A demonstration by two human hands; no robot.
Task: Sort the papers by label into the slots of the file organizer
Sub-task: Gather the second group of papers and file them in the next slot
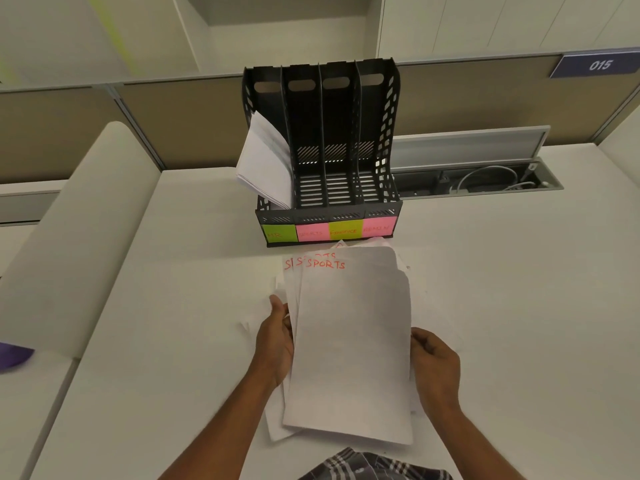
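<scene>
**Sports stack squared up, slot straight ahead**

The left hand (275,336) is curled around the left edge of the sports papers (349,341), thumb on top and fingers hidden beneath. The right hand (434,363) closes loosely on the right edge of the same stack; how firmly it pinches I cannot tell. The sheets are fanned slightly, their red headings stepping off toward 9 o'clock, and the long axis runs from 6 to 12 o'clock. More loose sheets lie under them on the bench (166,306).

At 12 o'clock, just beyond the stack's top edge, stands the file organizer (389,133). Its pink sports label (312,232) marks the second slot from the left, which looks empty; the leftmost slot holds a slumped sheaf (265,161). The move is probably a lift forward, slightly toward 11 o'clock, with the left hand nearer.
</scene>
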